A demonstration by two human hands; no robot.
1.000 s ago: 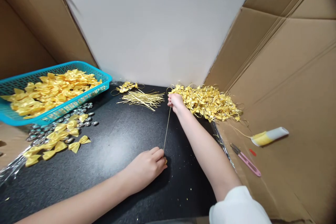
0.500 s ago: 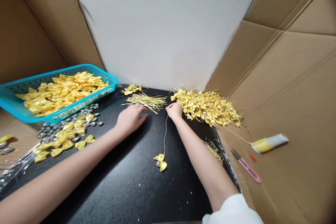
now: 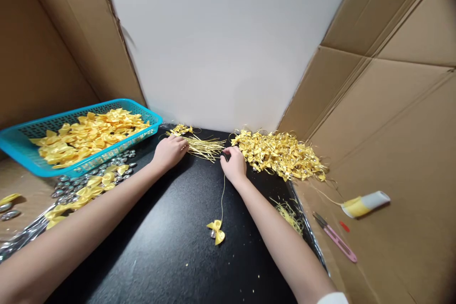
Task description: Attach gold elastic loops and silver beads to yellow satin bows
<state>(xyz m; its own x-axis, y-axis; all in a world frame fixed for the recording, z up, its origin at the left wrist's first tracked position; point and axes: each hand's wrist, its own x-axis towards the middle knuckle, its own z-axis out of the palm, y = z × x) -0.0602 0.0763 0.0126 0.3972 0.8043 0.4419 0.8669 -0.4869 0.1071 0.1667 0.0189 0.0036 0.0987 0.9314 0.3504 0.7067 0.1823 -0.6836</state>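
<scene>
The left hand (image 3: 170, 151) lay just left of the frame's centre, its fingers bent at the left end of a bundle of gold strands (image 3: 206, 147); whether they gripped any strand, I could not tell. The right hand (image 3: 234, 164) was at the centre, just beside the bundle's right end, its thumb and forefinger slightly parted at the tips. A thin gold cord (image 3: 222, 204) ran down from beneath that hand, though I could not tell whether the fingers pinched it. At the cord's lower end, in the lower middle of the frame, a yellow bow (image 3: 216, 232) with a silvery bead (image 3: 213, 234) lay on the black tabletop (image 3: 171, 247).

Right of the right hand spread a heap of corded bows (image 3: 280, 152), and a smaller cluster of bows (image 3: 181, 129) lay behind the bundle. At middle left, a blue basket (image 3: 107, 154) held many plain yellow bows (image 3: 92, 135); in front of it lay silvery beads (image 3: 66, 187) and loose bows (image 3: 94, 181), partly hidden by the left forearm. Beside the right forearm was a tangle of fine yellow strands (image 3: 290, 216). At lower right, pink-handled snips (image 3: 340, 243) lay near a small red piece (image 3: 344, 226) and a white-and-yellow tube (image 3: 366, 204)
</scene>
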